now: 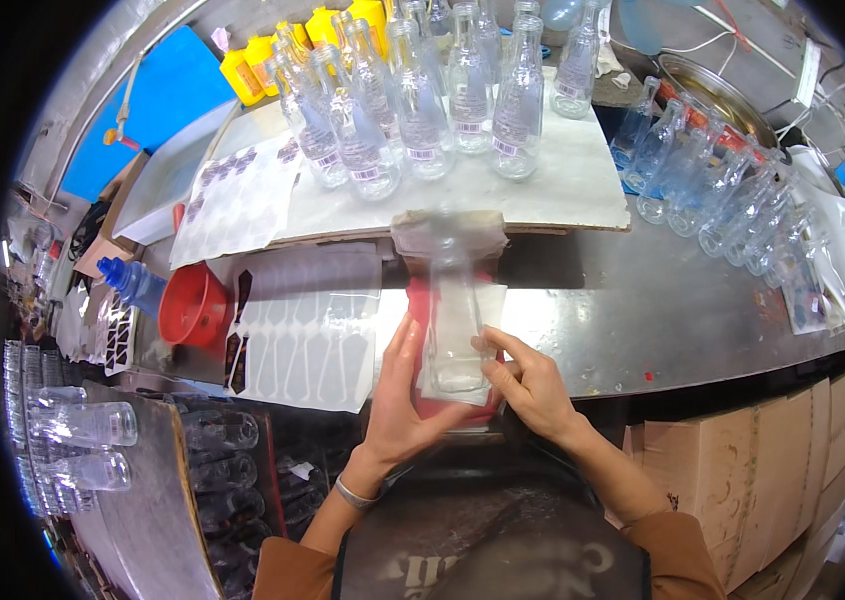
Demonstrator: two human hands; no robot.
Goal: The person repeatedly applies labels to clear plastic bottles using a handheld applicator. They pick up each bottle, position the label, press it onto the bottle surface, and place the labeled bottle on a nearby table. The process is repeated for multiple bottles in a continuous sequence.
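Note:
A clear glass bottle (456, 330) lies before me with its base toward me and its blurred neck over a cloth-wrapped rest (405, 238). My right hand (535, 392) grips the bottle's right side near the base with thumb and fingers. On the other side, my left hand (398, 408) is held open, fingers stretched along the bottle's left edge; whether it touches the glass is hard to tell. Beneath the bottle are a red cloth (420, 312) and a white sheet (492, 300). Left of my hands lies a backing sheet with tie-shaped label pieces (308, 330).
Printed clear bottles (421, 115) stand on a raised white board (563, 195). More bottles (723, 210) line the right side. A red bowl (195, 305) and blue bottle (133, 283) sit left. Cardboard boxes (743, 470) stand below right; bottles (223, 470) fill a space below left.

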